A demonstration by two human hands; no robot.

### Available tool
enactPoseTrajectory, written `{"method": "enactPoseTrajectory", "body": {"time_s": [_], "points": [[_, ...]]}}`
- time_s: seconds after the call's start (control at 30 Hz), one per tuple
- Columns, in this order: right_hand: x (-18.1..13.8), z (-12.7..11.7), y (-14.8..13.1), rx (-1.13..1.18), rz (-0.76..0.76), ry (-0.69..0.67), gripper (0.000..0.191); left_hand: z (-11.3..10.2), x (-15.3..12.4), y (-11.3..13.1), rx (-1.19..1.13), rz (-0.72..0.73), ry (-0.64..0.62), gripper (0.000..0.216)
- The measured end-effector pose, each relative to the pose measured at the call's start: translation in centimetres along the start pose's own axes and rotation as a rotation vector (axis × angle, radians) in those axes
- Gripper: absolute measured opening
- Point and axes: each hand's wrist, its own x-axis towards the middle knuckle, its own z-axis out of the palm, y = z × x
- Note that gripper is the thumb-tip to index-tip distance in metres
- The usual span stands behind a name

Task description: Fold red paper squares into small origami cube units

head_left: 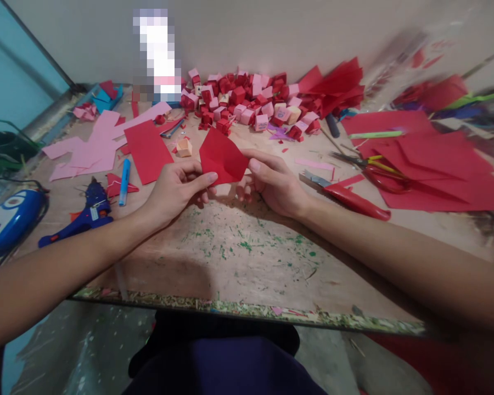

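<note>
Red paper piece (222,158): could buckle or crease askew if gripped too hard — it looks thin and is held only near its margins.
Its right corner: might bend or tear if the hands pull unevenly.
Glue gun (93,211): beside the left forearm (86,258), toward the bench's left edge; a wide elbow swing could knock it.
Red-handled pliers (354,202): just beside the right forearm (374,236), open to a similar bump.
Left hand (181,184): pinches the piece's lower left, thumb on its face.
Right hand (275,181): pinches the right corner, thumb against forefinger.
Where it is: between both hands, raised over the middle of the bench (247,274) — well back from the near edge.
</note>
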Motion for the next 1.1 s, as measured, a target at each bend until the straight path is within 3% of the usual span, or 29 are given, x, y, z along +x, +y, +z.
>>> {"method": "enactPoseTrajectory", "body": {"time_s": [0.7,0.97,1.1], "points": [[-0.2,1.1,-0.8,0.017,0.051,0.056,0.044,0.0,-0.1,0.3,0.046,-0.002,-0.022,0.019],[-0.1,0.7,-0.5,-0.073,0.033,0.075,0.05,0.0,-0.1,0.1,0.033,0.011,0.002,0.02],[0.0,1.0,-0.7,-0.121,0.055,0.07,0.037,0.1,-0.3,0.3,0.08,0.011,-0.023,0.018]]}}
